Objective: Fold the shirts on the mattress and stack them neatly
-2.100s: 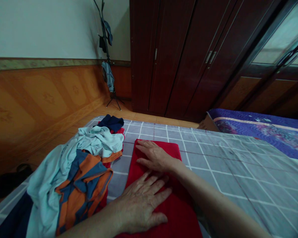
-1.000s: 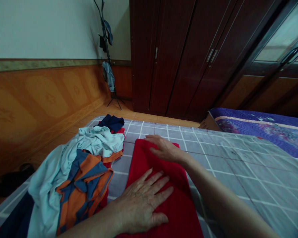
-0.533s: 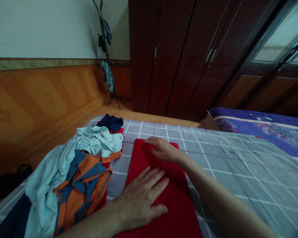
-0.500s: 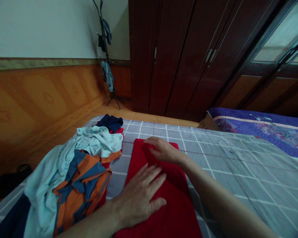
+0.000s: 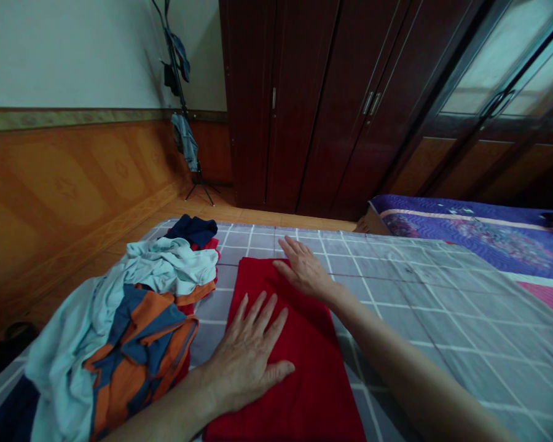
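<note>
Red cloth [image 5: 299, 380] flat on the bed [image 5: 442, 344]
Long axis runs away from the person; left hand [image 5: 246, 356] open on its near half, right hand [image 5: 304, 270] open at its far edge, neither gripping; heap of clothes [image 5: 120, 331] just left of it.

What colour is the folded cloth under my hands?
The folded cloth is bright red, clearest in the head view.

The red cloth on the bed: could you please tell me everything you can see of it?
The red cloth is a flat rectangle of soft-looking fabric, apparently folded, lying lengthwise on the grey grid-patterned bedsheet. Its far edge is straight; its near end runs out of view. The left hand lies flat on it with fingers spread, while the right hand rests at the far edge, fingers reaching past it. A strip of sheet separates it from the heaped clothes.
</note>
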A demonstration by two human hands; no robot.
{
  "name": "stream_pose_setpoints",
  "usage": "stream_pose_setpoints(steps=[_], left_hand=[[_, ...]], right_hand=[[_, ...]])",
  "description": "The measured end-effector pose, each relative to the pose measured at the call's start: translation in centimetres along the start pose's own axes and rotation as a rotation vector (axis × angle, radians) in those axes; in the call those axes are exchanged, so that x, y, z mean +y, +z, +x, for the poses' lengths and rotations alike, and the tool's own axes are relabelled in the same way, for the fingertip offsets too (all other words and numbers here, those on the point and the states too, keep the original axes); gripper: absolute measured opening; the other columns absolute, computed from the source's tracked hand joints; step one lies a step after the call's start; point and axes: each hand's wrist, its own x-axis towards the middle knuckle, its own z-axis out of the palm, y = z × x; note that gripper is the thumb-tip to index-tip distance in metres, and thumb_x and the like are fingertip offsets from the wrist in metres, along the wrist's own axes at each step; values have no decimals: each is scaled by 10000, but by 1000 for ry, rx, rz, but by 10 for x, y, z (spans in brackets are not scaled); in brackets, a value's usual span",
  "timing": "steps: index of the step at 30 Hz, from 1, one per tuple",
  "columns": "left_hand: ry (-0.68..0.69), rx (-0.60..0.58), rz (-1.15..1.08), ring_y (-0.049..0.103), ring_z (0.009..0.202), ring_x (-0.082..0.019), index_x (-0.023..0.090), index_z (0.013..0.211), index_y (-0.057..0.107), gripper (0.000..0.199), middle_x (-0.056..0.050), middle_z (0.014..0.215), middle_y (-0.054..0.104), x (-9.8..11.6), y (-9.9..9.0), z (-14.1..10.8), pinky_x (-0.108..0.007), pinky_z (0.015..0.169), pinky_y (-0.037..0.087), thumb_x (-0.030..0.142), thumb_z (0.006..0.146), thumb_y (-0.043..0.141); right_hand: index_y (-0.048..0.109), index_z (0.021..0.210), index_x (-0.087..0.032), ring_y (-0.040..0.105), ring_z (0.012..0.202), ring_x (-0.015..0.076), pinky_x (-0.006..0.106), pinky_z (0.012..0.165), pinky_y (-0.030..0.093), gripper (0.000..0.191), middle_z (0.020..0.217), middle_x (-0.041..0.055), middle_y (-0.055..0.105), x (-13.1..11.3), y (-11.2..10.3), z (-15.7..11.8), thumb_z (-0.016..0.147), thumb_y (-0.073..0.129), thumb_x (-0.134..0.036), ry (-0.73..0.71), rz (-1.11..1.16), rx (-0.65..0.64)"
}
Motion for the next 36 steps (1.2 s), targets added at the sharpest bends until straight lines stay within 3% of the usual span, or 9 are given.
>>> stream_pose_setpoints(steps=[4,8,11,17,22,26,31,34,36], left_hand=[[15,45,39,27,1421,-301,215,1481,172,722,-117,1552,74,-2,6,0,-554,1134,93,605,900,350],[16,30,40,36,1418,-313,216,1476,196,714,-117,1549,83,-2,5,-1,-575,1127,88,601,898,359],[22,47,38,50,1418,-314,224,1476,198,703,-114,1549,98,-4,5,-1,-575,1126,105,587,900,374],[217,188,85,92,1420,-294,282,1464,224,632,-73,1548,163,5,8,-4,-558,1134,126,482,912,458],[562,94,70,158,1413,-261,309,1477,133,663,-44,1535,210,22,14,-12,-513,1141,150,585,912,343],[604,67,74,166,1411,-263,338,1474,103,654,-36,1533,211,23,17,-14,-515,1131,175,590,913,324],[599,93,107,190,1403,-286,354,1472,85,689,-53,1532,209,21,22,-13,-532,1107,219,588,896,382],[602,85,121,194,1401,-295,362,1472,70,709,-60,1535,200,21,24,-13,-538,1100,225,594,887,398],[599,84,119,194,1400,-300,369,1470,71,726,-62,1536,198,22,24,-13,-545,1097,221,587,879,431]], right_hand=[[341,1423,-126,277,1363,275,481,1096,229,616,1473,165,326,7,9,-27,937,341,-506,-81,23,-86],[457,1332,-48,317,1329,353,539,1076,220,610,1418,241,377,59,10,-40,896,433,-473,224,24,51],[610,1158,-73,448,1240,328,469,1028,338,468,1310,223,502,85,4,-46,863,497,-418,284,92,93],[703,813,-191,504,1174,254,395,988,391,204,1178,124,601,81,6,-56,806,590,-361,241,206,114],[688,771,-184,507,1158,262,427,982,387,146,1223,130,575,80,12,-52,774,616,-311,267,247,149],[660,674,-182,515,1135,256,415,965,396,133,1184,126,596,83,15,-48,758,599,-266,284,245,181],[647,1025,-160,474,1185,272,443,991,377,327,1246,148,547,76,20,-54,776,595,-364,291,215,233],[455,1320,-124,381,1279,295,472,1038,327,653,1378,181,435,72,20,-59,788,587,-479,191,145,193],[380,1377,-113,317,1325,314,506,1051,297,679,1418,197,385,72,17,-60,830,535,-486,163,55,173]])
